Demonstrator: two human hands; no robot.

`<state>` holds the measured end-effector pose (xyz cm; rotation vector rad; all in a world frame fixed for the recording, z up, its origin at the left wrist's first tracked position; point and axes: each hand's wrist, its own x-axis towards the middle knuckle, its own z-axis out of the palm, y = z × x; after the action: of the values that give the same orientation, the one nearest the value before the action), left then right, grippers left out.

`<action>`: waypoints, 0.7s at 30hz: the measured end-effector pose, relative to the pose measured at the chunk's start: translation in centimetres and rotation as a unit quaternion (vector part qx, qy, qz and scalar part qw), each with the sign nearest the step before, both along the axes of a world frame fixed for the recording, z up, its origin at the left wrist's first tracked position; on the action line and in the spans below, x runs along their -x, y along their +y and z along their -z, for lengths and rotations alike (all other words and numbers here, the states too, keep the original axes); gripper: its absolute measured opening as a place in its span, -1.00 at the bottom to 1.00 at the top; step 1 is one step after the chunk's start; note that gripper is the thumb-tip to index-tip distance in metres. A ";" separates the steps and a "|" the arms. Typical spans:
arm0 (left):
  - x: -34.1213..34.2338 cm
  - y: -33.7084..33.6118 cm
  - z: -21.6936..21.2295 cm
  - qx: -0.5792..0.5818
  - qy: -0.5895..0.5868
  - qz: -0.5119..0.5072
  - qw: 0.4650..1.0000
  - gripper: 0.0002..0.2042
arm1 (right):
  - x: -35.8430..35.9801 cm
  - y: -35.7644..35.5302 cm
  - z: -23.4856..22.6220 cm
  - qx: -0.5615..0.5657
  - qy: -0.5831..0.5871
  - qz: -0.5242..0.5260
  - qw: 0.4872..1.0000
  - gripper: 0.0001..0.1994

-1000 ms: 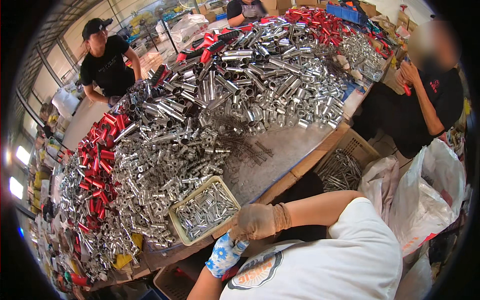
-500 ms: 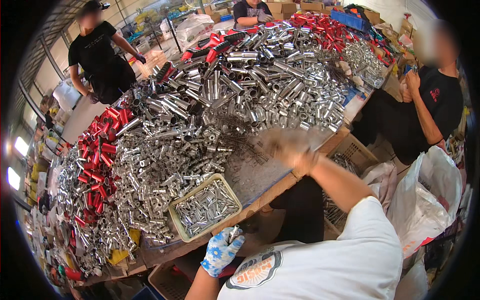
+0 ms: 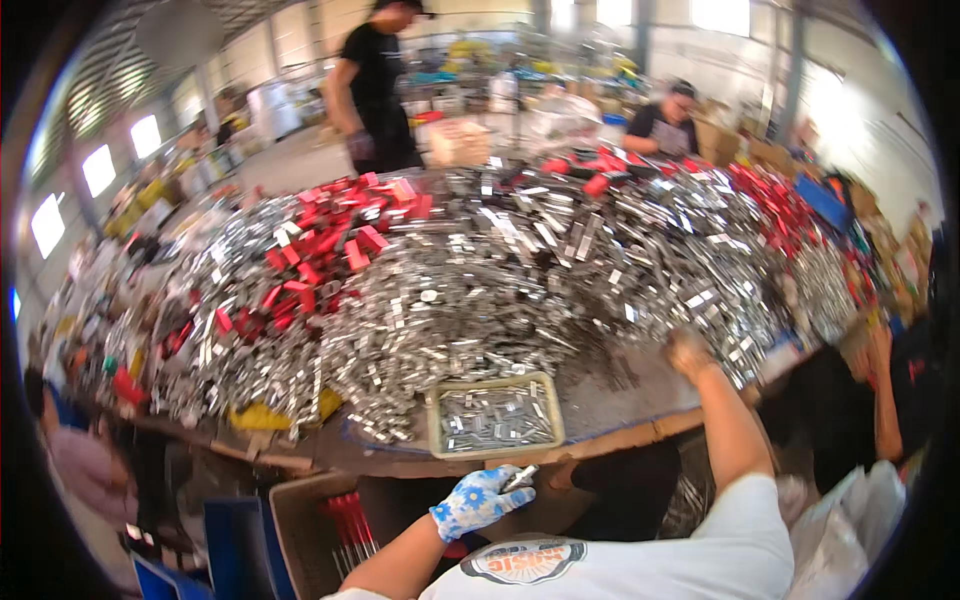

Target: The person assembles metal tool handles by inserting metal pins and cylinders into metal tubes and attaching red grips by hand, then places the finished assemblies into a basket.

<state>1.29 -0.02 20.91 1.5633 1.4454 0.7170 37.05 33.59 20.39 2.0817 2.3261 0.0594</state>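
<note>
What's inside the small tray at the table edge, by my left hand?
The tray holds a loose layer of small silver metal pieces, filling most of it. They cover the tray's bottom, so anything underneath is hidden.

Factory sorting hall, table (image 3: 640, 385) heaped with metal parts (image 3: 520, 270) (silver, red), workers around, high windows (image 3: 98, 168)

The left hand (image 3: 478, 502) is kept low and close to the body, covered by a white glove with blue flower shapes. Its fingers are curled in a closed grip with the forearm bent inward from the lower edge. The right arm is stretched far forward, nearly straight. The right hand (image 3: 689, 352), gloved in tan, is blurred; its grip cannot be made out.
</note>
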 end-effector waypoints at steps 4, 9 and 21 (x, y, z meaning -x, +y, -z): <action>0.6 -0.1 -0.6 0.017 0.002 0.059 0.998 -0.52 | 4.2 -8.5 -5.1 -0.023 0.530 -0.074 0.844 -0.83; 0.1 0.5 -0.1 0.016 -0.042 0.146 0.988 -0.61 | 13.3 -20.8 -8.0 0.126 0.479 -0.550 0.672 -0.73; 0.2 -1.4 2.3 -0.033 0.071 0.078 0.994 -0.66 | 18.3 -25.8 -5.7 0.134 0.203 -0.506 0.827 -0.71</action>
<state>1.13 -1.45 18.62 1.7876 1.3952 0.5771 18.74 7.84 26.08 0.5803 3.1385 -0.7042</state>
